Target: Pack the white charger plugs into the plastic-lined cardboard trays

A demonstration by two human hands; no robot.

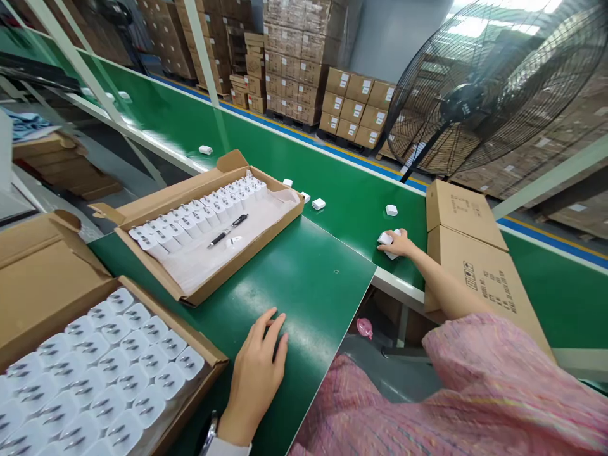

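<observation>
Your right hand (399,244) is gripping a white adapter (384,238) on the green belt (351,190), fingers bent over it. More white shows just below those fingers; you cannot tell from here whether that is a second piece. Your left hand (259,373) holds nothing, its fingers loosely spread over the green tabletop (299,272); whether they touch it is unclear. The gripped adapter lies well apart from this hand, beyond it and to its right.

Just past your right hand sits a loose adapter (391,209). Another loose white piece (318,204) lies farther to that hand's left, near the shallow carton (246,252). That carton is ahead of your left hand, partly filled with rows of white adapters, prongs up, with a pen (228,230) lying on its bare liner. Close to your left hand, on its left side, is a fuller box (219,361), packed with adapters, their metal prongs upward. Immediately right of your right hand, a large brown carton (475,272) stands on the belt, partly behind your forearm.
</observation>
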